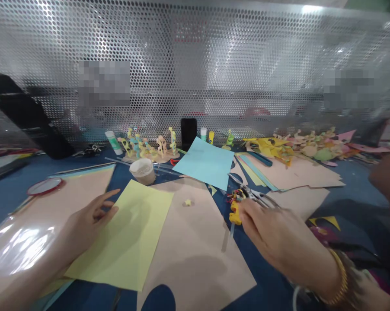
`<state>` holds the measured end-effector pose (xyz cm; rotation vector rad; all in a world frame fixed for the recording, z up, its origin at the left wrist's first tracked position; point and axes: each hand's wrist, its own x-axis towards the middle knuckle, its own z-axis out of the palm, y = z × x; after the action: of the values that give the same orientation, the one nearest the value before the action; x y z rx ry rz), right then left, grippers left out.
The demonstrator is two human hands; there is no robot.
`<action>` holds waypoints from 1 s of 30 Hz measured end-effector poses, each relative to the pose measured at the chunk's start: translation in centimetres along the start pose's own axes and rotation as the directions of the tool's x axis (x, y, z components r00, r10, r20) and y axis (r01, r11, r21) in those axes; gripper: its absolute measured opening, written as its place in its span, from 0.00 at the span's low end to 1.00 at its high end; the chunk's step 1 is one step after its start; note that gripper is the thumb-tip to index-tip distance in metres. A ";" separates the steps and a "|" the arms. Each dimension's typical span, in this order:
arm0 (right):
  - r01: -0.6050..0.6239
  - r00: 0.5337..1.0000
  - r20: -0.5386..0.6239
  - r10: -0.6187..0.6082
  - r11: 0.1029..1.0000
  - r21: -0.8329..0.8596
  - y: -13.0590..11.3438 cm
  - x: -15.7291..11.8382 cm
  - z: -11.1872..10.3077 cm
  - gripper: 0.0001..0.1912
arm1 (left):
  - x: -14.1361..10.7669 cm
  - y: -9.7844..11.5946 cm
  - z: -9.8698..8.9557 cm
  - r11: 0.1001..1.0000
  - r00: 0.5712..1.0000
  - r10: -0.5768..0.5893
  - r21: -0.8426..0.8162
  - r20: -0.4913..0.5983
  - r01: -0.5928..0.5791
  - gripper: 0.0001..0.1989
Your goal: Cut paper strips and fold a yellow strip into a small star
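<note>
My left hand [91,222] is open over a light yellow sheet of paper [126,242], index finger stretched out and the others loosely bent. At the right, the fingers of my right hand [273,235] close at a small yellow object [235,212] with a clear stick under it and coloured bits at its top. Its exact kind is unclear, and my hand hides part of the grip. Just behind that hand lies a pair of scissors [247,190]. Between my hands a small yellow star [188,202] rests on a pale pink sheet [195,242].
A blue sheet [206,162] lies ahead, beside a white tub [143,171]. Small paper figures [149,149], glue sticks [113,142] and a black phone [189,134] line the perforated metal screen [201,73]. Paper scraps [318,147] are heaped at right, near another person's hand [386,177].
</note>
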<state>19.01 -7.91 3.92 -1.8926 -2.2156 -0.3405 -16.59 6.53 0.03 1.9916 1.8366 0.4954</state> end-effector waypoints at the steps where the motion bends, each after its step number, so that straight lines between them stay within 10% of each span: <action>1: 0.056 0.998 0.013 -0.056 0.998 -0.005 -0.1 -0.8 0.2 0.13 | 0.2 -0.2 0.1 1.000 1.000 -0.011 0.023 -0.011 0.011 0.23; 7: 0.269 0.941 0.198 -0.275 0.961 0.057 1.0 -5.1 1.3 0.10 | 0.7 -0.6 0.0 0.989 0.998 -0.010 0.147 -0.069 0.020 0.24; 13: 0.182 0.938 0.251 -0.240 0.955 0.232 1.6 -6.1 0.8 0.07 | 1.0 -0.8 -0.2 0.965 0.998 0.004 0.262 -0.067 0.014 0.23; 20: 0.100 0.994 0.044 -0.097 0.993 -0.071 2.0 -4.1 3.4 0.17 | -0.2 -0.4 0.9 0.811 0.855 0.456 0.512 -0.246 -0.285 0.20; 25: 0.063 0.998 0.013 -0.062 0.978 -0.201 2.1 -3.1 4.8 0.21 | -3.4 2.2 3.3 0.608 0.693 0.677 0.344 0.246 -0.716 0.26; 30: 0.026 0.998 -0.042 -0.035 0.977 -0.211 2.1 -3.1 5.6 0.24 | -5.7 6.5 4.6 0.546 0.496 0.659 0.094 0.565 -0.833 0.35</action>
<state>21.58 -8.82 -2.30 -1.9318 -2.2585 -0.6403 -9.14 0.25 -0.70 2.8326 0.6637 -0.1593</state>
